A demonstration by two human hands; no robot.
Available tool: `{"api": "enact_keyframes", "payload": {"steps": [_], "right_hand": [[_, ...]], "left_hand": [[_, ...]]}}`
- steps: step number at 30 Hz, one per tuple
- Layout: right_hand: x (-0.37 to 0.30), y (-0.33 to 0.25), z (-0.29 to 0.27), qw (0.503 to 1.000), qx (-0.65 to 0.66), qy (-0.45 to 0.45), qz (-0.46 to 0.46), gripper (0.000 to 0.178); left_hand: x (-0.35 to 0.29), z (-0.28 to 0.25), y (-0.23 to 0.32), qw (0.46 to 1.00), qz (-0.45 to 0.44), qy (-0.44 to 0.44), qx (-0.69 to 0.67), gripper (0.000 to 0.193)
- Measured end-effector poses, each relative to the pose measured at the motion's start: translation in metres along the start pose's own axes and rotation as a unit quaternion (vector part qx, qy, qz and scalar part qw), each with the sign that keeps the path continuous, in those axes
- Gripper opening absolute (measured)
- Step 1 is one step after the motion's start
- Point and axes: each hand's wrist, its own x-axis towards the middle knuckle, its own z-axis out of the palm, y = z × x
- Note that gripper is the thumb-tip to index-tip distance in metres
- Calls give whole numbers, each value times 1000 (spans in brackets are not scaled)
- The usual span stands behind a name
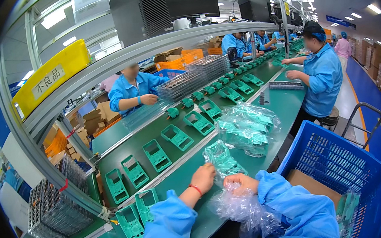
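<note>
While both hands were over the green table (171, 181), the left hand (203, 177) pinched the edge of a clear bag (222, 155), fingertips closed. The green plastic frame (230, 165) was inside that bag, lying on the table just beyond the hands. The fingers of the right hand (242, 184) gripped crumpled clear plastic (249, 207). A pile of bagged frames (246, 129) lay near, farther up the table; loose frames (156, 155) stood in a row on the belt (126, 146). At right: a blue basket (328, 149).
</note>
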Motion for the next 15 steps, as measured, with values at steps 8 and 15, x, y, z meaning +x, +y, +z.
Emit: {"api": "enact_keyframes", "payload": {"steps": [8, 15], "right_hand": [[0, -14, 12, 995, -91, -49, -5, 31], [11, -6, 6, 974, -139, 150, 102, 32]], "left_hand": [[-83, -66, 35, 970, -128, 203, -24, 13], [-108, -29, 35, 985, -147, 49, 74, 21]]}}
